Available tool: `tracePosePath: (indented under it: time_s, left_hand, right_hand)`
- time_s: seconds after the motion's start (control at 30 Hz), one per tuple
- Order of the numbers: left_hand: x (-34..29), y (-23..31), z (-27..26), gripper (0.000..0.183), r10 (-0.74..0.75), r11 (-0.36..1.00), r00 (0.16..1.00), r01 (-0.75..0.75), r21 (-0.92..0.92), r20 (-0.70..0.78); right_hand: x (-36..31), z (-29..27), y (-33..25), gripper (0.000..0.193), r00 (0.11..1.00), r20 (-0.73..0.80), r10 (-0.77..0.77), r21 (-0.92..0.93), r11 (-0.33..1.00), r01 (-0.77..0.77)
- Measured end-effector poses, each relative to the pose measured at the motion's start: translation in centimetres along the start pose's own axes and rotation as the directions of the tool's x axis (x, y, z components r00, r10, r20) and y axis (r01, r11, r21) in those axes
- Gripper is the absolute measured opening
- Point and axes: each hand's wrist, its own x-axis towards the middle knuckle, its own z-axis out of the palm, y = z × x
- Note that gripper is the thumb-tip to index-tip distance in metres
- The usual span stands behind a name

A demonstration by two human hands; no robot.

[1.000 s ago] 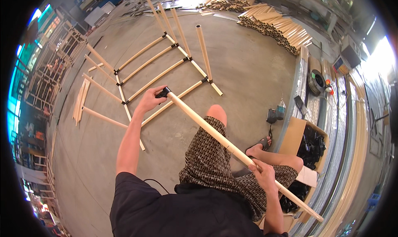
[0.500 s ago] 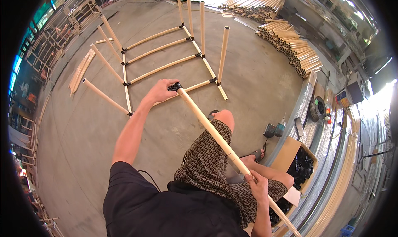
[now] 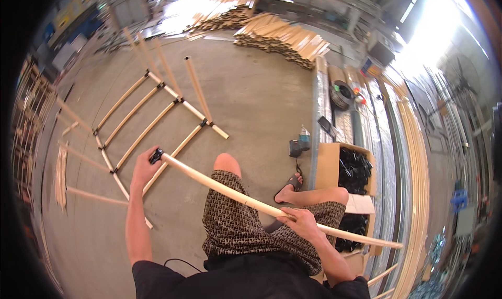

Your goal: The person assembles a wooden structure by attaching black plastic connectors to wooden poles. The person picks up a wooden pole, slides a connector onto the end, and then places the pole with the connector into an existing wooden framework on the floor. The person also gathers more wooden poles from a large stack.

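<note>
Head view: a seated person holds a long, pale wooden pole [image 3: 261, 205] slantwise across the lap, above patterned brown shorts. The left hand [image 3: 145, 169] is closed around the pole's far end, where a small black fitting [image 3: 156, 155] caps it; the fingers partly cover that fitting, so its shape is hard to make out. The right hand [image 3: 298, 223] grips the pole further along, fingers wrapped over the round shaft. The pole's near end runs on past the right hand toward the lower right.

On the bare concrete floor [image 3: 251, 100] beyond the left hand lies a ladder-like frame [image 3: 157, 121] of similar round poles joined by dark connectors. An open cardboard box [image 3: 327, 168] of black parts, its lower part hidden behind the right leg and pole, stands just beside the right knee. Stacks of cut timber [image 3: 282, 37] lie well apart at the top, blurred by glare.
</note>
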Motion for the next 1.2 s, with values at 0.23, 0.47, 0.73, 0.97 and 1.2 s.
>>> tracePosePath:
  time_s: [0.23, 0.47, 0.73, 0.97, 1.2]
  left_hand:
    - [2.1, -3.2, 2.7, 0.051, 0.039, 0.986, 0.994, -0.022, -0.165, 0.099]
    - [2.4, 1.6, 8.0, 0.040, 0.169, 0.982, 0.981, -0.160, -0.097, 0.092]
    - [0.2, 11.3, 16.0, 0.041, 0.279, 0.960, 0.924, -0.266, -0.086, 0.261]
    - [-1.0, 16.0, 20.1, 0.042, 0.384, 0.922, 0.836, -0.370, -0.115, 0.392]
    - [-1.8, 20.0, 23.7, 0.043, 0.512, 0.836, 0.674, -0.534, -0.128, 0.533]
  right_hand:
    - [-1.7, -1.1, 1.7, 0.043, 0.997, 0.069, 0.019, -0.047, 0.999, -0.015]
    - [-2.5, 0.8, 3.2, 0.033, 0.998, -0.059, -0.006, 0.060, 0.998, 0.010]
    - [-3.9, 0.9, 3.4, 0.035, 0.982, -0.186, 0.042, 0.043, 0.998, -0.035]
    - [-6.1, 0.7, 4.5, 0.040, 0.957, -0.274, 0.092, 0.023, 0.996, -0.089]
    - [-7.6, 2.5, 4.9, 0.045, 0.910, -0.405, 0.088, -0.031, 0.994, -0.110]
